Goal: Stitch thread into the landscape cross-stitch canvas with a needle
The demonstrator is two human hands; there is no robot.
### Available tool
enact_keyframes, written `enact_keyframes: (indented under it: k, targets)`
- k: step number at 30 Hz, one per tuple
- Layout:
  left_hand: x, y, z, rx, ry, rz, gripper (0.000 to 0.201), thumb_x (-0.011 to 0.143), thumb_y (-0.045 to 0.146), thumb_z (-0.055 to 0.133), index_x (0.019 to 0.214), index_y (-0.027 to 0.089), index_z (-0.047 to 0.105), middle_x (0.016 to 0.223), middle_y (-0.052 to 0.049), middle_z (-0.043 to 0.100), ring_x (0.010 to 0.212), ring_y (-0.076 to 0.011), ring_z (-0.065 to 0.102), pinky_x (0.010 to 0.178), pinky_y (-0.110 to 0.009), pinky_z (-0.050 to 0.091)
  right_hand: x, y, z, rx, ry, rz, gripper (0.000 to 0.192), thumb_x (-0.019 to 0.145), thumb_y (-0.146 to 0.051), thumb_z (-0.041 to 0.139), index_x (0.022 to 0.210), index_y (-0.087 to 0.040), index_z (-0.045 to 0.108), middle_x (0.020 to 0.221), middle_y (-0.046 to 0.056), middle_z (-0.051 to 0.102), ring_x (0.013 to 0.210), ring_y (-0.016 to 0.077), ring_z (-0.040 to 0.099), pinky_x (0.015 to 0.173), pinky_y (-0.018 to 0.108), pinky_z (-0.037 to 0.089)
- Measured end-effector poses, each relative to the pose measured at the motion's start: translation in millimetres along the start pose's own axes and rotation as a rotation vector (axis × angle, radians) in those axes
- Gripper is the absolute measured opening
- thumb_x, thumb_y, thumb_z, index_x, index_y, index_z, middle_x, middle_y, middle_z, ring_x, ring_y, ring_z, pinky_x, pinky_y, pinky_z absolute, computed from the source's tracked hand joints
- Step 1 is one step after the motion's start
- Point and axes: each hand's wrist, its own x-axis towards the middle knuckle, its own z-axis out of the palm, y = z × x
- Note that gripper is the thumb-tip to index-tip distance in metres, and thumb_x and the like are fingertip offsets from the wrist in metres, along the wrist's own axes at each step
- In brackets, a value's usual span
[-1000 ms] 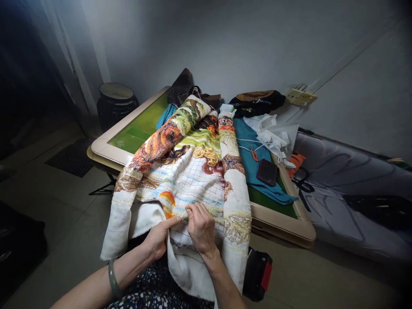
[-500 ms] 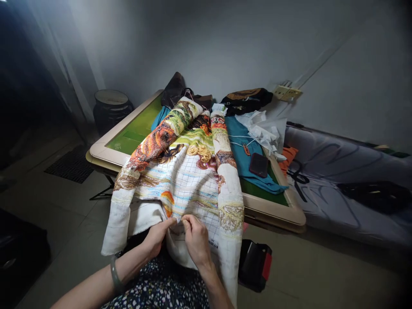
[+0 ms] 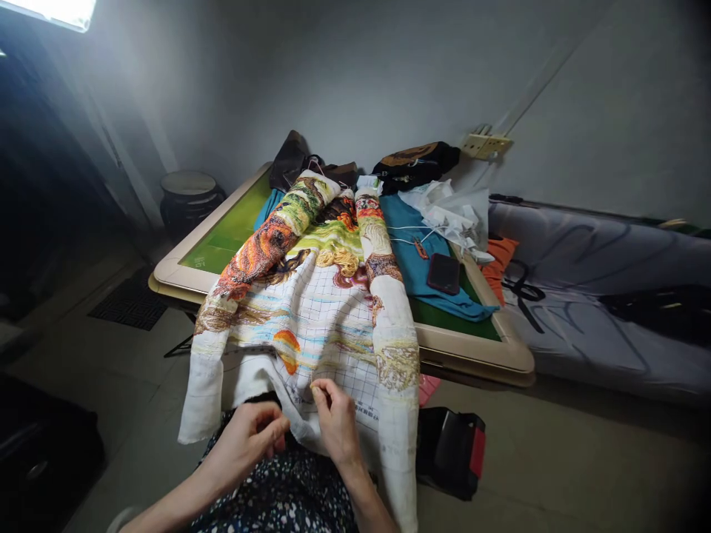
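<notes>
A square worktop (image 3: 183,268) with a cream rim and green felt stands against the grey wall, and most of it is buried. Over its near edge and down into the person's lap hangs the cross-stitch canvas (image 3: 311,326): white gridded cloth, both long sides rolled into thick tubes, the left roll showing orange, brown and green stitching, the right one cream, red and brown patches. Between the rolls the open panel carries green and yellow stitching at the far end, a loose bundle of yellow thread (image 3: 340,259), an orange-red shape lower down, and pale blue lines across the grid. A line of dark print runs along the canvas's bottom margin near the right hand; it is too small to read.

A teal cloth (image 3: 414,255) lies under the canvas on the right, with a dark phone (image 3: 443,273) on it. Behind are black bags (image 3: 414,164) and crumpled white plastic (image 3: 447,211). A black and red box (image 3: 451,451) sits on the floor under the worktop's corner.

The right hand (image 3: 336,422) rests on the canvas's lower edge, fingers pinched together on the cloth. The left hand (image 3: 247,440) is just beside it, over the patterned lap, fingers curled loosely inward, holding nothing that can be made out.
</notes>
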Motion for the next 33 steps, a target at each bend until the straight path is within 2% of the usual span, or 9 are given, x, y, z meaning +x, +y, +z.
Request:
enact_keyframes:
  k: [3, 7, 11, 14, 17, 21, 24, 28, 33]
  targets:
    - [28, 12, 7.0, -0.018, 0.168, 0.105, 0.026, 0.077, 0.040, 0.058, 0.070, 0.017, 0.066, 0.056, 0.000, 0.057, 0.051, -0.0130, 0.045, 0.049, -0.023, 0.029, -1, 1, 2, 0.031, 0.008, -0.008, 0.025, 0.087, -0.028, 0.045, 0.078, -0.017, 0.065, 0.070, 0.005, 0.068, 0.063, 0.0181, 0.061, 0.058, 0.025, 0.044]
    - [73, 2, 19.0, 0.051, 0.099, 0.136, 0.032, 0.075, 0.041, 0.057, 0.057, 0.015, 0.063, 0.048, 0.003, 0.047, 0.050, -0.0117, 0.036, 0.049, -0.024, 0.023, 0, 4, 3, 0.021, -0.006, -0.008, 0.025, 0.087, -0.023, 0.042, 0.080, -0.016, 0.065, 0.074, 0.006, 0.069, 0.067, 0.0188, 0.062, 0.061, 0.025, 0.045]
    - [86, -10, 26.7, -0.116, 0.070, 0.072, 0.029, 0.068, 0.040, 0.064, 0.058, 0.013, 0.063, 0.051, 0.003, 0.049, 0.053, -0.0108, 0.036, 0.052, -0.024, 0.025, 0, 3, 0, -0.009, -0.041, -0.022, 0.027, 0.087, -0.021, 0.041, 0.077, -0.016, 0.066, 0.073, 0.005, 0.068, 0.067, 0.0185, 0.061, 0.061, 0.025, 0.043]
    - [87, -4, 20.9, -0.279, 0.092, 0.030, 0.028, 0.065, 0.039, 0.068, 0.055, 0.014, 0.061, 0.050, 0.004, 0.046, 0.052, -0.0101, 0.035, 0.052, -0.024, 0.025, 2, 1, -2, 0.041, -0.069, -0.038, 0.025, 0.087, -0.021, 0.044, 0.076, -0.017, 0.066, 0.073, 0.004, 0.068, 0.067, 0.0179, 0.061, 0.062, 0.025, 0.043]
    - [97, 12, 7.0, -0.378, 0.156, 0.131, 0.026, 0.064, 0.037, 0.070, 0.057, 0.014, 0.062, 0.055, 0.002, 0.051, 0.058, -0.0115, 0.041, 0.057, -0.024, 0.031, 7, 2, -4, 0.119, -0.074, -0.014, 0.021, 0.085, -0.022, 0.049, 0.079, -0.018, 0.068, 0.076, 0.004, 0.068, 0.071, 0.0182, 0.061, 0.065, 0.025, 0.044]
    - [116, 34, -6.7, -0.527, 0.122, 0.215, 0.026, 0.064, 0.038, 0.072, 0.068, 0.014, 0.063, 0.069, -0.002, 0.059, 0.067, -0.0143, 0.050, 0.068, -0.027, 0.038, 13, 8, -13, 0.266, -0.088, 0.040, 0.028, 0.083, -0.027, 0.055, 0.106, -0.017, 0.067, 0.070, 0.001, 0.061, 0.064, 0.0154, 0.056, 0.062, 0.025, 0.044]
    - [112, 36, -6.8, -0.393, 0.035, 0.253, 0.025, 0.071, 0.038, 0.066, 0.066, 0.015, 0.059, 0.065, -0.001, 0.058, 0.064, -0.0137, 0.050, 0.064, -0.026, 0.038, 17, 3, -26, 0.404, -0.164, 0.046, 0.034, 0.084, -0.034, 0.058, 0.113, -0.017, 0.064, 0.067, 0.000, 0.058, 0.060, 0.0137, 0.053, 0.058, 0.024, 0.044]
    - [85, 24, -1.2, -0.008, 0.089, 0.313, 0.025, 0.079, 0.036, 0.059, 0.064, 0.015, 0.059, 0.061, 0.000, 0.058, 0.061, -0.0136, 0.048, 0.059, -0.024, 0.035, 37, -22, -35, 0.491, -0.202, -0.036, 0.022, 0.083, -0.036, 0.062, 0.093, -0.018, 0.071, 0.078, 0.004, 0.065, 0.068, 0.0157, 0.057, 0.062, 0.026, 0.046]
    - [79, 7, 0.6, 0.099, 0.119, 0.368, 0.026, 0.083, 0.035, 0.053, 0.065, 0.017, 0.056, 0.063, 0.002, 0.056, 0.062, -0.0136, 0.047, 0.060, -0.024, 0.034, 96, -31, -5, 0.690, -0.168, 0.017, 0.022, 0.074, -0.035, 0.070, 0.086, -0.017, 0.071, 0.072, 0.002, 0.065, 0.063, 0.0125, 0.055, 0.062, 0.025, 0.045]
